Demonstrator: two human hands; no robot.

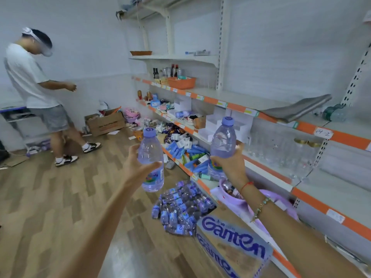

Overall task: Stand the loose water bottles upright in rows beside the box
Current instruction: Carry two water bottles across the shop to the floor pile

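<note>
Head view, near to far. Cardboard box (pixel 233 246) printed "Ganten" sits on the wood floor (pixel 50 197) at lower centre, against the base of the shelving (pixel 301 125). Just beyond it, touching its far end, a heap of loose water bottles (pixel 180 207) lies on the floor, all on their sides; none stand upright. Lilac basin (pixel 232 197) on the bottom shelf, beside the box, partly hidden by the right forearm.

Left hand (pixel 138 167) grasps one bottle (pixel 151 161) round its middle, upright, held in the air above the heap. Right hand (pixel 230 163) grasps a second bottle (pixel 222 141) at its lower half, also upright, raised slightly higher. Both bottles have purple caps.

Farther back: shelves cluttered with small packaged goods, an orange tray (pixel 181 82), an open brown carton (pixel 105 122) by the wall, and a second person (pixel 40 93) standing at far left.
</note>
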